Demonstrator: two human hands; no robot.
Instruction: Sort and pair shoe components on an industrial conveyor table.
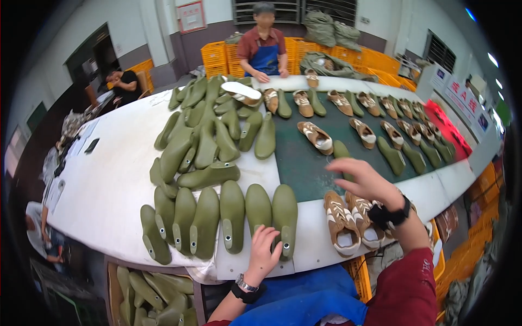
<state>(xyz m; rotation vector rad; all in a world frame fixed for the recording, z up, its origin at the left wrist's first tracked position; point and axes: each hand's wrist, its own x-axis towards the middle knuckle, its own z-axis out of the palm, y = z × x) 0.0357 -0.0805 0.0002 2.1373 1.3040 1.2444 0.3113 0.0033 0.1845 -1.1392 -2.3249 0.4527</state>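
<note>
My left hand (265, 252) rests at the heel ends of two green shoe lasts (284, 212) in the nearest row, its fingers apart and not wrapped round either. A wristwatch and a black band circle that wrist. Over the dark green belt (304, 174) my right hand (365, 182) is open, thumb and fingers spread, with nothing visible between them. Just beyond its fingers stands a green last (341, 152), partly hidden by the hand. Below the right hand, brown-and-white sneakers (342, 223) sit on the white near ledge, some hidden by my forearm.
A heap of green lasts (209, 141) covers the table's middle left. Sneakers (314, 136) and lasts stand in rows along the belt. A co-worker (265, 46) in a blue apron stands across the table. Under the near edge is a box of lasts (155, 290); yellow crates (217, 57) line the wall.
</note>
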